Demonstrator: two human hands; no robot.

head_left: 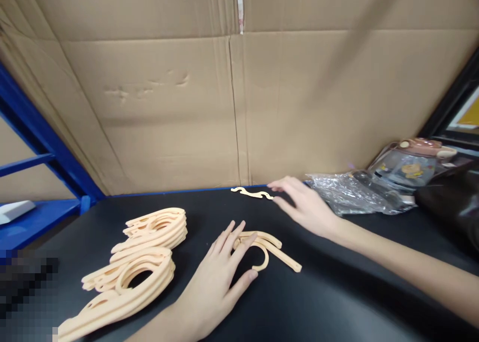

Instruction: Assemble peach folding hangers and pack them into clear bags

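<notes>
Two bare hands are working over one black tabletop [337, 302]. The left hand [213, 277] is resting palm down over one beige folding hanger [280, 255], its fingers spreading loosely across the hanger's upper left part rather than closing on it. The hanger is lying near the table's middle, showing two arms angling to the right and one curved hook [267, 258] bending below them. The left thumb is stretching toward the hook's tip; whether it is touching, I cannot tell.

The right hand [305, 207] is reaching to the back of the table, thumb and forefinger parting beside the right end of one slim, wavy beige piece [251, 194]. Contact there is also impossible to tell.

To the left, two stacks of similar beige hangers are lying, the rear stack [168, 235] adjoining the front stack [149, 287]; the layers are overlapping too closely to count.

To the right, one crumpled clear plastic bag [348, 195] is lying near one clear container with a brown lid [404, 165], and one dark bag [449, 207] is sitting at the edge. Behind everything, cardboard [168, 107] is standing as a backdrop, and one blue metal frame [71, 167] is rising at the left.
</notes>
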